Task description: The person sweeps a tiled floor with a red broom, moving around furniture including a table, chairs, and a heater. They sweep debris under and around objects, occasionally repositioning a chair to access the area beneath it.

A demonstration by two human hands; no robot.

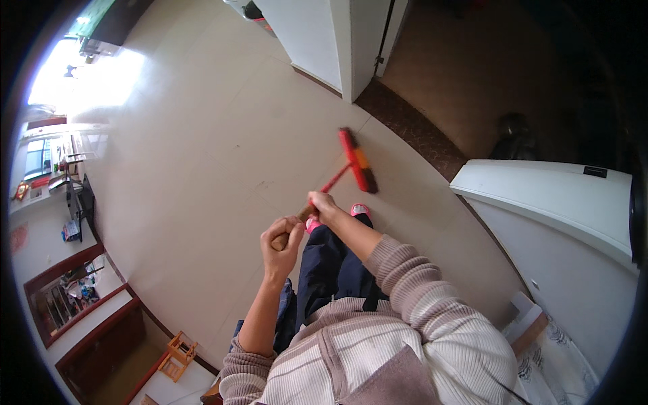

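Both my hands grip one broom. My left hand (280,245) is closed around the top end of its wooden handle (306,211). Farther down, where the handle turns red, my right hand (322,203) holds the stick. The red broom head (357,161), with dark and orange bristles along one side, is at the floor (217,152) ahead and a little to the right of my feet. Small bits of debris (264,184) lie on the tiles to the left of the broom. Pink slippers (360,209) are on my feet, just behind the broom head.
A white wall corner (349,55) and a doorway with a dark stone threshold (410,121) stand ahead to the right. A white cabinet or panel (541,185) is at the right. A small wooden stool-like frame (178,356) is at the lower left, near a dark red-framed opening (63,268).
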